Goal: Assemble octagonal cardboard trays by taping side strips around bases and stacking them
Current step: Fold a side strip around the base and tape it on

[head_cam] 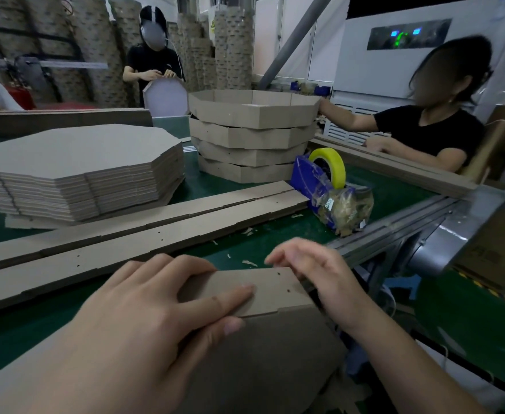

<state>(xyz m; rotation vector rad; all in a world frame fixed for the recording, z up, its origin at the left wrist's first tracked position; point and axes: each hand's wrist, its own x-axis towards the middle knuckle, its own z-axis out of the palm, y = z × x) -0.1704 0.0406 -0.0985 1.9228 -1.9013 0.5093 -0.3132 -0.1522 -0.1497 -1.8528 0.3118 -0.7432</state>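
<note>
Ahead, loose side strips (143, 234) lie before the stacked trays (251, 138) and tape dispenser (331, 192).

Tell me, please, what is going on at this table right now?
A person is building a cardboard tray. Their left hand presses a side strip against the edge of an octagonal base, while the right hand hovers open at the strip's end. The tape dispenser sits further back. Flat bases are piled on the left, loose strips lie across the middle, and a second person touches the stack of finished trays.
</note>
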